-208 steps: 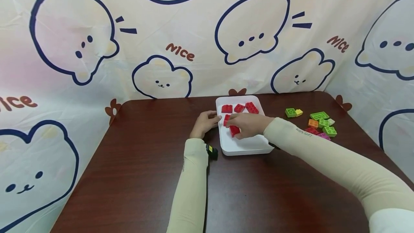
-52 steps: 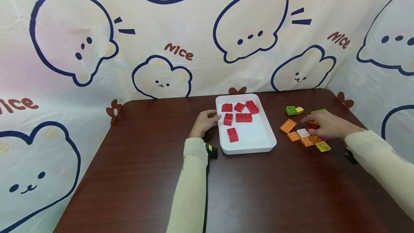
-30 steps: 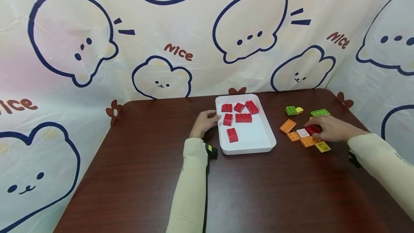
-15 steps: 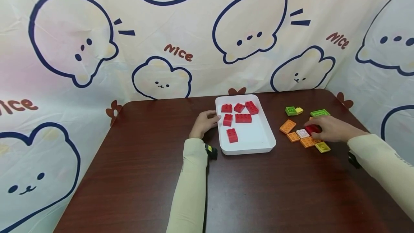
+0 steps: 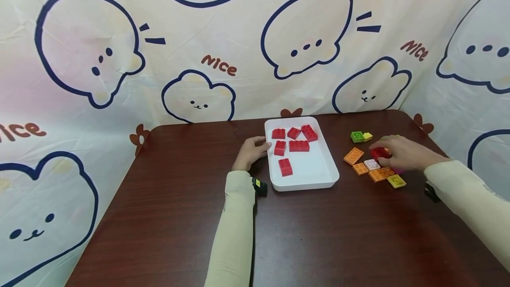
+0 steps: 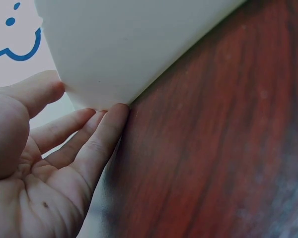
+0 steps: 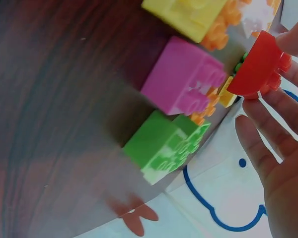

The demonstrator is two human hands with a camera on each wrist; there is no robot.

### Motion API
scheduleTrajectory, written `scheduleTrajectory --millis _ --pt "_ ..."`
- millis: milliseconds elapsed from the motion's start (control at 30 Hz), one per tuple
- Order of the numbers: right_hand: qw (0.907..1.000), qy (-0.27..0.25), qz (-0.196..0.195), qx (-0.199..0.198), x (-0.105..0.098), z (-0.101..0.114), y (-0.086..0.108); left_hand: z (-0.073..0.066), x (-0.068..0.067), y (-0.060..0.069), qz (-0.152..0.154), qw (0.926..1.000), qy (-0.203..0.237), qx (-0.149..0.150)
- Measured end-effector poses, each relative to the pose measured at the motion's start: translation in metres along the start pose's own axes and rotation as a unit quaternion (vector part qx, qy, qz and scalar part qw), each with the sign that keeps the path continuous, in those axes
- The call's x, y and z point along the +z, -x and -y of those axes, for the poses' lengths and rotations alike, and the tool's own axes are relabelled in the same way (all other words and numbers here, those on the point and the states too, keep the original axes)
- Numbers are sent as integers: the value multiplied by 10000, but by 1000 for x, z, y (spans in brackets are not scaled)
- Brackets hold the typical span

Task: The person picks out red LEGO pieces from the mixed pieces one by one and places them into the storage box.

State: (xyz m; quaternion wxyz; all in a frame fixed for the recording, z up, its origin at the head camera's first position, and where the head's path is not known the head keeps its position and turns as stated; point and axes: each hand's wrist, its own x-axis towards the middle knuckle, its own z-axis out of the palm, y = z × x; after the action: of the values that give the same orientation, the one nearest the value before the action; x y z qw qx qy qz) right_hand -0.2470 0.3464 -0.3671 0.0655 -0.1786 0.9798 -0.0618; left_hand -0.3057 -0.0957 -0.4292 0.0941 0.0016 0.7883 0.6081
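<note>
My left hand [image 5: 251, 153] touches the left side of a white tray [image 5: 328, 163] with extended fingertips, the thumb at the wall's edge in the left wrist view. Several red toy bricks [image 5: 299, 145] lie in the tray. At the right, my right hand [image 5: 404, 153] pinches a red toy brick [image 7: 258, 67] with a curved side, between thumb and fingers. In the right wrist view the brick hangs clear of the table. Below and beside the right hand lie a pink brick [image 7: 179, 79], a green brick [image 7: 161, 141] and a yellow brick [image 5: 396, 181], with orange bricks [image 5: 353, 156] close by.
A pale pink brick [image 5: 372, 164] lies among the orange ones. Farther back sit a green brick [image 5: 357, 136] and a small yellow piece [image 5: 367, 136]. The brown table [image 5: 179, 216] meets a patterned cloth [image 5: 247, 48] behind and at the sides.
Over the last seconds a red brick was set in the tray and my right hand went to the loose bricks, which got spread. It now raises a red brick from them. The left hand stays put.
</note>
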Motion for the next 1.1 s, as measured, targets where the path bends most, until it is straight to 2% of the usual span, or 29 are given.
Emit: scheduleTrajectory --millis 367,833,1100 --pt "9995 303 3 -102 -7 20 -11 1 0 0 10 10000 28 -46" --pt "9994 282 -18 -181 -15 41 -18 -1 -1 -1 30 10000 6 -42" --pt "9983 231 -195 -497 -17 50 -22 -1 0 -1 34 10000 33 -69"
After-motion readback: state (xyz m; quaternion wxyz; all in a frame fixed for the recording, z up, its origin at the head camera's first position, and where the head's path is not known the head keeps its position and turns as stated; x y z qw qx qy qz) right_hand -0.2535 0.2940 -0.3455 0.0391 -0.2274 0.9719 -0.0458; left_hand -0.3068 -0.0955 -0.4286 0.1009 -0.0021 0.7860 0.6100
